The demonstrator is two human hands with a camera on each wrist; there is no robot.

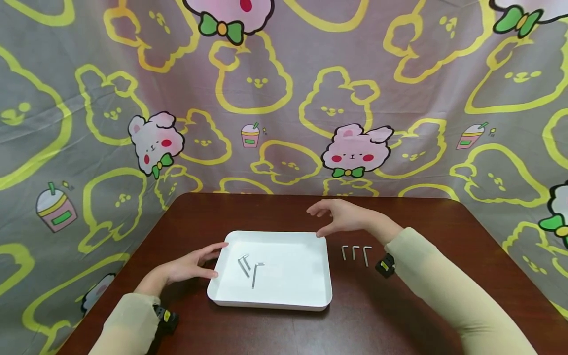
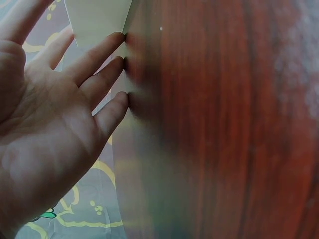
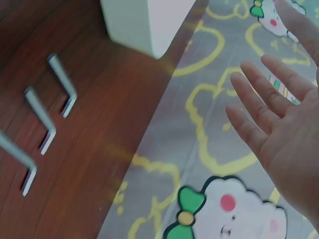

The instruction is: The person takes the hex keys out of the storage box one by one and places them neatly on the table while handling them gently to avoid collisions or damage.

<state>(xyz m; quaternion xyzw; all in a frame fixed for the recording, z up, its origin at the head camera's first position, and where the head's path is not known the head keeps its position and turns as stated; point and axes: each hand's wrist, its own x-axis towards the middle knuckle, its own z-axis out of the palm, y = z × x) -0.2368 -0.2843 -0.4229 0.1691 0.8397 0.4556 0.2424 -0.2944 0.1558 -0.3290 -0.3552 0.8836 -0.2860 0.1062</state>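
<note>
A white rectangular tray lies on the table with three L-shaped hex keys in its left half. At the tray's left side is my left hand, its thumb and a finger at the rim. In the left wrist view, several fingertips of the left hand meet the dark tabletop with the fingers spread. My right hand hovers near the tray's back right corner, fingers loosely bent and holding nothing. Three more hex keys stand apart in a row to the tray's right, below that hand; the right wrist view shows them too.
The dark reddish-brown wooden table extends around the tray. A grey curtain with yellow outlines and cartoon rabbits hangs behind the table and along both sides. Each sleeve has a small black device at the wrist.
</note>
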